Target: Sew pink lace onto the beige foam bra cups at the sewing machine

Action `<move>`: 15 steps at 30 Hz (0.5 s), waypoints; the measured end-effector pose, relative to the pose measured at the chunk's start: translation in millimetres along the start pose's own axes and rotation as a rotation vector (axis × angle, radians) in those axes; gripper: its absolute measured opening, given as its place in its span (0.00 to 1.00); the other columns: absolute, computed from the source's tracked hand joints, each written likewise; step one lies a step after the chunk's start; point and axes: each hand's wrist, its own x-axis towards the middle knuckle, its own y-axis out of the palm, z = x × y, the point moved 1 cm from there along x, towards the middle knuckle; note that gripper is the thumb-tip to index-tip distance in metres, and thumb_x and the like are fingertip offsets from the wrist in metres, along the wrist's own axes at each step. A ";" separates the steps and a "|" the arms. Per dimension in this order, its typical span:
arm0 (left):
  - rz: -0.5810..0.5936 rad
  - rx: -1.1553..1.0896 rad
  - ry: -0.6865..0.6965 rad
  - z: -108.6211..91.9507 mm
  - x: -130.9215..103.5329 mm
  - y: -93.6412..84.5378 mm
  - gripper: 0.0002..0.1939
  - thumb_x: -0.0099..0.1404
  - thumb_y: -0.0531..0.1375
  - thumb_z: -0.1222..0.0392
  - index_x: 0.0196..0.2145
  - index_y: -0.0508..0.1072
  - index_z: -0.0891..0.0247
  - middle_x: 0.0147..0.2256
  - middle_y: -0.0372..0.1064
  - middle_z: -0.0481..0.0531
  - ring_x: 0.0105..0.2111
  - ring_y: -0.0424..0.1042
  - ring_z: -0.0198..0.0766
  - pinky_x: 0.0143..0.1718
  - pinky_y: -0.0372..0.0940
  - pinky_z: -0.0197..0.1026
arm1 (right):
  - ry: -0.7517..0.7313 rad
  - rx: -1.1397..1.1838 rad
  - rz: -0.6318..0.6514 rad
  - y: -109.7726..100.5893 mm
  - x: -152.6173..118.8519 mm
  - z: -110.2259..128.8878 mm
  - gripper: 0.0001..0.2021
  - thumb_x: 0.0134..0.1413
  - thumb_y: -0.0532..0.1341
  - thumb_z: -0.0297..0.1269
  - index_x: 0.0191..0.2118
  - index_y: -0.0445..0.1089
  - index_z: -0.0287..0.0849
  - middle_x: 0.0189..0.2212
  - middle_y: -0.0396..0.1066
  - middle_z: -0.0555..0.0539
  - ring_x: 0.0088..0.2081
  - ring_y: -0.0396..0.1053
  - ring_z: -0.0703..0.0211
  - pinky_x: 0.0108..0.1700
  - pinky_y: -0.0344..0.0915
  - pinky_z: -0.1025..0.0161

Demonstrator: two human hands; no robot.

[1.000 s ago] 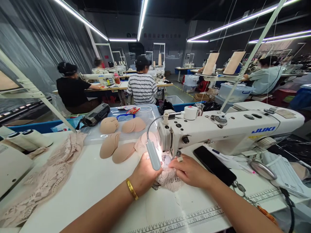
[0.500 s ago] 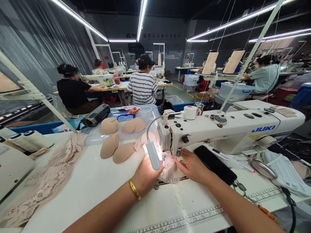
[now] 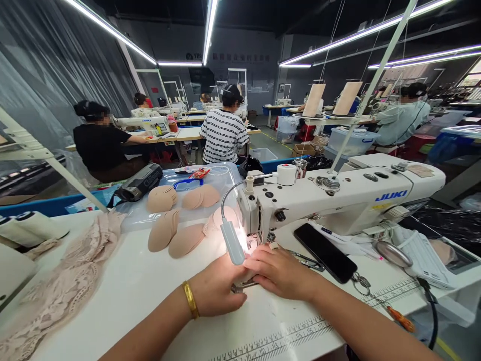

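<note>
Strip lights (image 3: 209,35) hang over a dim workroom where a person in a striped shirt (image 3: 225,134) sits at another table; nearby, a white table (image 3: 128,281) carries a sewing machine (image 3: 349,194), a black phone (image 3: 325,253), stacked beige pads (image 3: 163,230) and, along its left side, a length of lace (image 3: 77,286); pale pink cloth (image 3: 218,219) lies just behind the small lamp (image 3: 232,243), near the machine's needle end, and any part of it beneath the fingers is covered from view; with the left hand (image 3: 216,288) and the right hand (image 3: 283,273) so close to that end, the likeliest trouble is a pricked fingertip, caused by pushing too far forward; uneven pressure from the two sides might pucker or skew the cloth, and a raised knuckle could knock the lamp; the left hand is palm down, thumb pointing right and apart from the fingers, whose tips are hidden, so I cannot tell whether they pinch anything; the right hand is palm down too, fingers close together and directed left toward the other hand's, their grip equally impossible to tell; both forearms slant inward from below, a gold bracelet (image 3: 191,300) on the left wrist.
</note>
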 end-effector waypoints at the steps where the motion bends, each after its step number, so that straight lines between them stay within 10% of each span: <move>1: 0.029 0.053 -0.032 0.8 -2.8 0.6 0.20 0.52 0.59 0.69 0.43 0.70 0.57 0.48 0.70 0.50 0.46 0.70 0.47 0.51 0.65 0.47 | 0.022 -0.061 0.032 4.2 -1.2 -4.1 0.14 0.64 0.58 0.26 0.52 0.69 0.45 0.43 0.75 0.47 0.43 0.67 0.54 0.46 0.58 0.58; 6: 0.001 0.319 -0.131 8.2 -9.2 9.6 0.25 0.49 0.58 0.70 0.47 0.72 0.57 0.45 0.71 0.53 0.40 0.69 0.49 0.47 0.62 0.54 | 0.118 -0.261 0.067 15.5 -6.7 -22.8 0.10 0.58 0.56 0.20 0.31 0.68 0.41 0.29 0.70 0.48 0.33 0.61 0.56 0.44 0.55 0.57; 15: -0.249 0.308 0.038 20.5 -9.3 22.6 0.24 0.55 0.57 0.74 0.47 0.73 0.55 0.49 0.75 0.53 0.48 0.73 0.52 0.50 0.59 0.57 | 0.174 -0.170 0.100 10.2 -7.1 -23.3 0.13 0.56 0.58 0.21 0.42 0.72 0.43 0.41 0.76 0.46 0.38 0.64 0.52 0.47 0.57 0.55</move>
